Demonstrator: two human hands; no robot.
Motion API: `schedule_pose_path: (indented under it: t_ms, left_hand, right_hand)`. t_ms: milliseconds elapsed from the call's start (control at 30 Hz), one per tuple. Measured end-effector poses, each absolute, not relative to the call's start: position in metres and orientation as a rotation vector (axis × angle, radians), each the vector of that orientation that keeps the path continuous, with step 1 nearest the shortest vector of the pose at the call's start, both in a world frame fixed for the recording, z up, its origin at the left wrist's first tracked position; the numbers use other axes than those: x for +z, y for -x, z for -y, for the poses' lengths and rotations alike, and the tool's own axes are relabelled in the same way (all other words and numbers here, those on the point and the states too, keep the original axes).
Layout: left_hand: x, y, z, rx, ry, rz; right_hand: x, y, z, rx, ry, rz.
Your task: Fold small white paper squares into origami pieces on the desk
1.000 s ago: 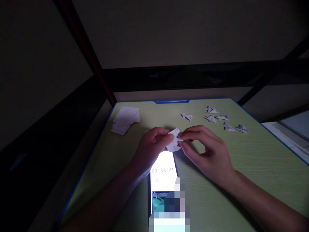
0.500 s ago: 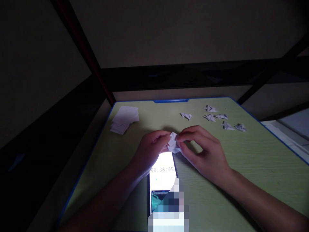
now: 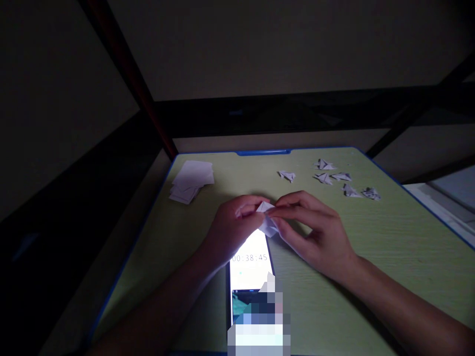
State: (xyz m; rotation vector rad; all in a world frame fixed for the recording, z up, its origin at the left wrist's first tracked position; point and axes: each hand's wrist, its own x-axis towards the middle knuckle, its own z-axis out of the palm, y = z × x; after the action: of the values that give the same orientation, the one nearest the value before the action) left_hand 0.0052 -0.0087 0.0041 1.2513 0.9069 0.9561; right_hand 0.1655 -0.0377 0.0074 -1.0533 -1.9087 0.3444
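Note:
A small piece of folded white paper [image 3: 268, 227] is held between both hands above the top end of a lit phone. My left hand [image 3: 237, 222] pinches its left side, thumb in front and fingers behind. From the right, my right hand [image 3: 315, 227] grips it with thumb and fingertips, which cover part of the front. The paper's top comes to a point with a crease down the middle. Below the hands the phone [image 3: 249, 267] lies on the table, showing 00:38:45 on a bright screen.
On the pale green table [image 3: 371, 277] with a blue edge, a stack of white paper sheets [image 3: 193, 175] lies at the back left. Several folded paper figures [image 3: 323, 178] are scattered at the back right, one paper figure [image 3: 287, 175] closer to the middle. White flat items [image 3: 452, 193] stand beyond the right edge.
My right fingertips have shifted left across the front of the folded paper, and its upper part now looks wider and flatter. My left hand keeps its pinch.

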Motion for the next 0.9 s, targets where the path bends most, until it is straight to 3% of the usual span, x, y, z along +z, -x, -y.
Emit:
schedule_pose_path:
  t_ms: [333, 667, 900]
  left_hand:
    - [0.0048, -0.0054, 0.0095, 0.953, -1.327, -0.918]
    - [0.0018, -0.0063, 0.0081, 1.015, -1.391, -0.875]
    - [0.0032, -0.0070, 0.0113, 1.067, -1.557, -0.935]
  right_hand:
    - [0.0112, -0.1632, 0.0363, 0.482, 1.193, 1.872]
    - [0.0120, -0.1638, 0.0366, 0.305, 1.232, 1.893]
    - [0.0118, -0.1638, 0.0384, 0.351, 1.233, 1.798]
